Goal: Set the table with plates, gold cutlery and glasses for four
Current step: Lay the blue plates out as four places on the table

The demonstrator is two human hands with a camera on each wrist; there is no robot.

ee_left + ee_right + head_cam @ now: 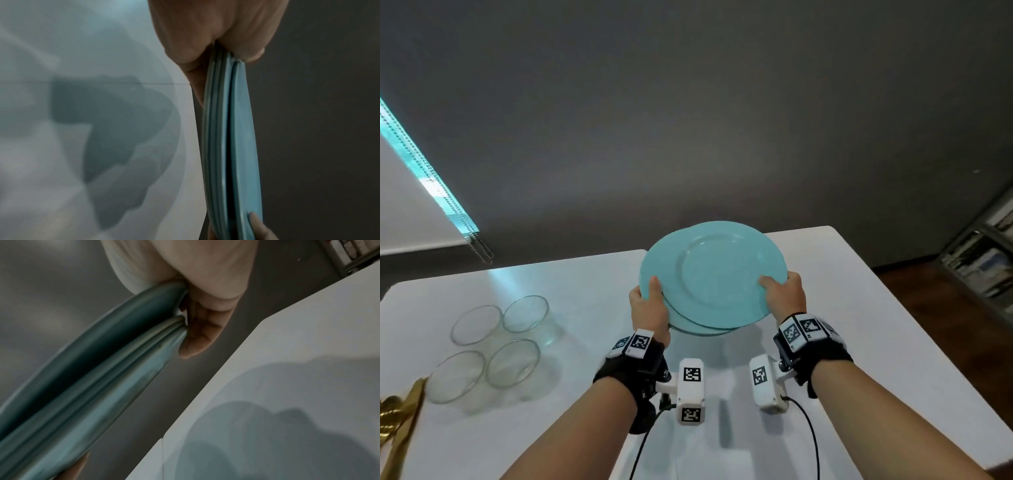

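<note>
You hold a stack of turquoise plates (717,274) above the white table (592,284), toward 12 o'clock. The edges in the wrist views suggest four plates, but I cannot count them surely. Your left hand (649,306) grips the rim at 9 o'clock and your right hand (784,294) at 3 o'clock, thumbs on top, fingers curled below. Four glasses (496,346) stand at 9 o'clock; the gold cutlery (399,421) lies at 8 o'clock.

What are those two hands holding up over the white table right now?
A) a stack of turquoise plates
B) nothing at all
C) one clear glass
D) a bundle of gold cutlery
A: the left hand and right hand grip opposite rims of the turquoise plates, while the glasses and gold cutlery lie on the table.
</note>
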